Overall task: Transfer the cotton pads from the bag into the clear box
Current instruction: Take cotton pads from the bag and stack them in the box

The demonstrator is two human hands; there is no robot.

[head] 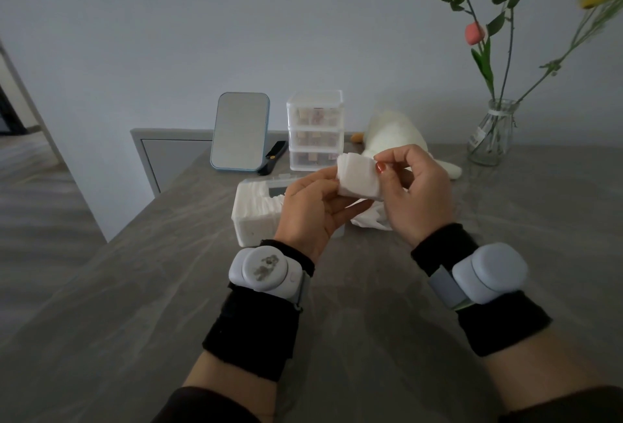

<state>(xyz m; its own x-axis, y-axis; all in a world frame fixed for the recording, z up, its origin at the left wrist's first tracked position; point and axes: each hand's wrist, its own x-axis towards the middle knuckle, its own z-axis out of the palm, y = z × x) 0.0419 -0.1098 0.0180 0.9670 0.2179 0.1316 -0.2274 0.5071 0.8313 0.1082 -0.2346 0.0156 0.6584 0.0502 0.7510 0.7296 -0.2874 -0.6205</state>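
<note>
A small stack of white cotton pads (359, 176) is held in the air above the table, between both hands. My left hand (312, 210) grips its left side from below. My right hand (416, 191) pinches its right edge with thumb and fingers. Behind my left hand stands the clear box (251, 217), its lid open and white pads standing in rows inside. The crumpled clear bag (369, 217) lies on the table under my hands, mostly hidden by them.
A grey table (337, 321) carries a standing mirror (240, 131), a black comb (273, 157), a clear three-drawer organiser (315, 131), a white plush toy (394, 137) and a glass vase (492, 132) with flowers at the back right.
</note>
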